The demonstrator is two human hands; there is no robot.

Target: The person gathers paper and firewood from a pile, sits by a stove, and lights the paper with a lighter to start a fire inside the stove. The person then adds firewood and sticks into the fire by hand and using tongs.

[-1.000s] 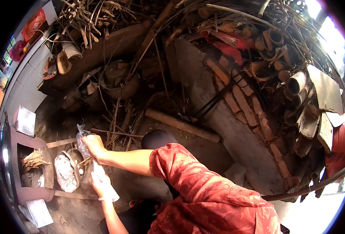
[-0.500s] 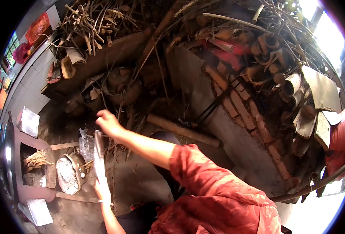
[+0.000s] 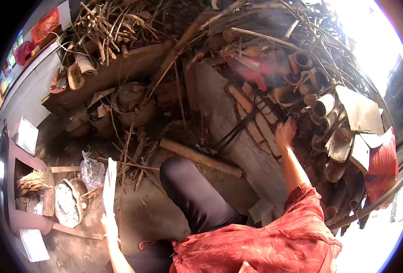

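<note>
My left hand (image 3: 109, 224), low on the left, is closed round the lower end of a long, flat, pale strip (image 3: 110, 184) held upright. Glare washes out its surface, so its material cannot be made out. My right hand (image 3: 285, 132) reaches out to the edge of the woodpile, beside a row of bricks (image 3: 252, 125). Its fingers are curled in among dark pieces, and what they grip is hidden. Dark metal tongs (image 3: 240, 128) lie across the grey slab (image 3: 217, 93) to the left of that hand.
Cut bamboo pieces (image 3: 324, 105) and sticks (image 3: 256, 36) fill the right and back. On the left, a stove opening (image 3: 26, 200) holds dry kindling, near a basin of ash (image 3: 68, 204) and a clear plastic bag (image 3: 92, 171). A thick pole (image 3: 201, 157) lies on the floor.
My right hand has swung from above the pale strip on the left across to the woodpile on the right. My left hand still holds the strip. My knee now shows in the middle.
</note>
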